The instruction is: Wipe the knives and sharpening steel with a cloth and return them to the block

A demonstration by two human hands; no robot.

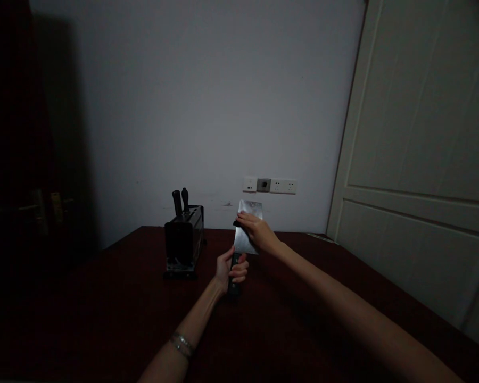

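Steel catches what little light the room has: the cleaver [249, 211] stands blade-up above the dark red table [104, 308], just to the right of the black knife block [183, 236], which has two black handles [181, 201] poking out of its top. The person's left hand [229, 268] is wrapped tight around the cleaver's dark handle. The right hand [256, 230] lies across the flat of the blade, fingers curled over its left edge and clasping it, with something small and dark under the fingertips (a cloth or pad, perhaps; the gloom makes it impossible to tell). The work appears to be rubbing over the blade, and doing it well looks to depend mostly on the lower hand: a firm, unmoving grip so the blade cannot twist. The upper hand would be safest pressing flat on the broad side and stroking away from the cutting edge, never along it. Which edge is sharp cannot be made out, so curled fingertips there are the main risk.
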